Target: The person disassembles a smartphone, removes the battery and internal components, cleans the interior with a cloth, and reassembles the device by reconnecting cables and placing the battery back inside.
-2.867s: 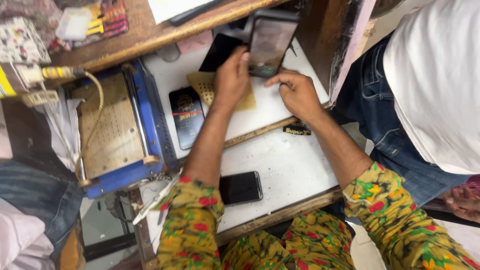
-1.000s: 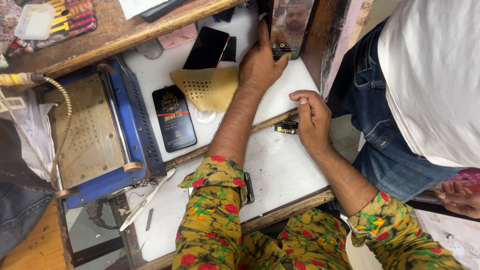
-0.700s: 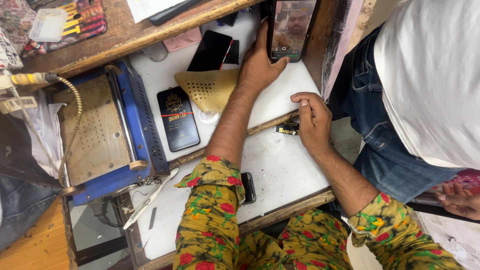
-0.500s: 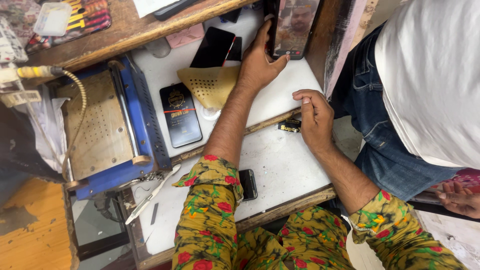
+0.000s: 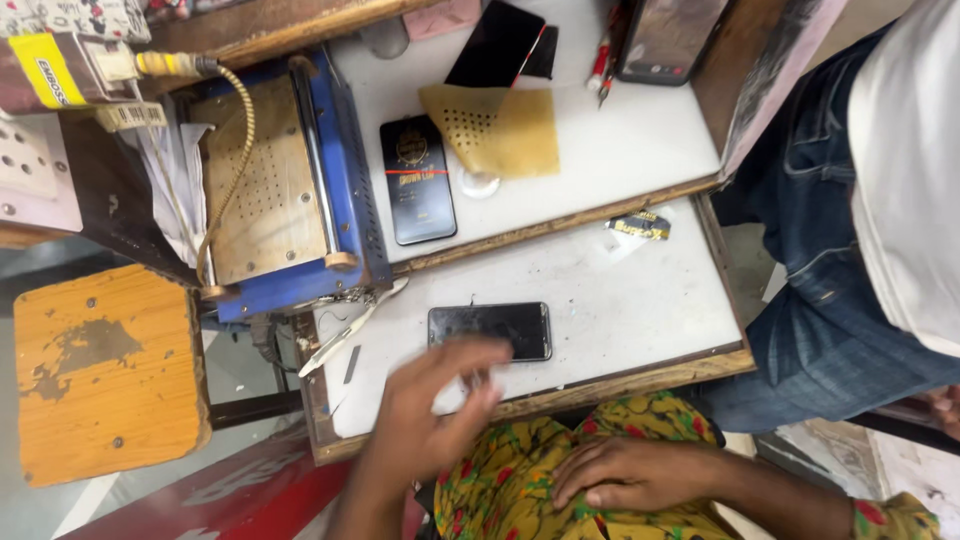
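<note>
My left hand [image 5: 428,410] hovers, blurred, over the front edge of the white lower tabletop [image 5: 640,300], fingers spread, just below a dark phone [image 5: 490,330] lying flat there; whether it touches the phone I cannot tell. My right hand [image 5: 635,472] rests flat on my floral-patterned lap, holding nothing. On the raised white shelf [image 5: 640,150] lie a black phone with a gold emblem [image 5: 417,178], a perforated tan sheet [image 5: 492,128], another dark phone [image 5: 497,42], and a phone standing at the back [image 5: 668,38].
A blue heating machine with a perforated plate [image 5: 280,190] stands left of the shelf. Tweezers [image 5: 350,328] lie near it. An orange stool [image 5: 100,375] sits lower left. A small black-and-yellow packet [image 5: 640,227] lies on the lower top. A person in jeans [image 5: 830,250] stands at the right.
Both my hands have pulled back from the shelf: the left left the standing phone and dropped toward the flat phone; the right left the small packet and settled on my lap.
</note>
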